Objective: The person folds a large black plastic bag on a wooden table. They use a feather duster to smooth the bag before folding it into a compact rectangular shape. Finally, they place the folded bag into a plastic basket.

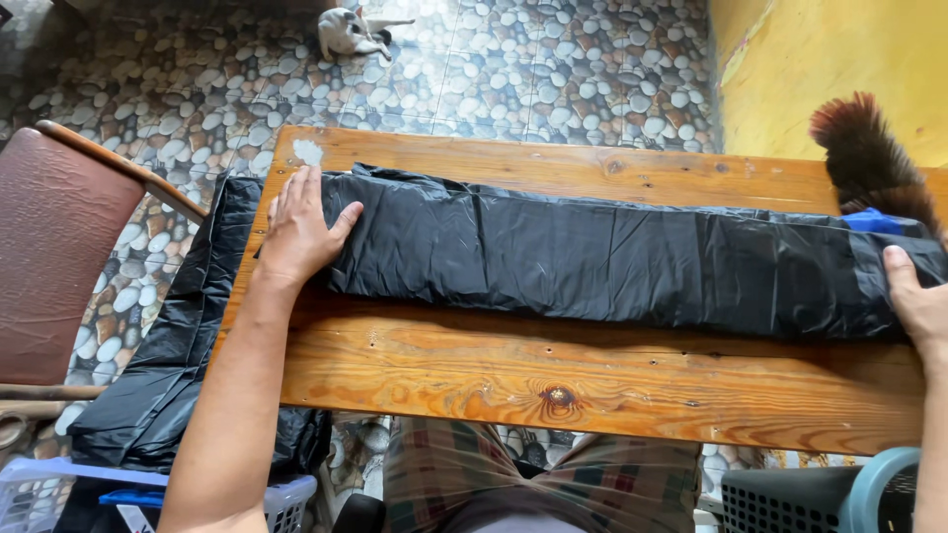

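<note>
Black plastic bag (592,259), folded into a long strip, lies across the desk (553,380); left hand (299,229) presses flat, right hand (918,301) pins its end (both unclenched). Flattening seems underway; folding next likely needs aligned edges.

A long, folded black plastic bag (612,262) lies flat across a varnished wooden plank table (553,380), reaching almost from one end to the other. The left hand (299,229) rests palm down on the bag's left end, fingers spread flat. The right hand (918,301) presses its right end at the edge of view, only partly visible. More black plastic sheeting (168,365) hangs off the table's left side towards a white plastic basket (39,494). A brown feather duster (869,158) with a blue part sits at the far right. A worn brown chair (54,247) stands left on the pebble-patterned floor (553,69), where a pale cat (348,30) lies.
</note>
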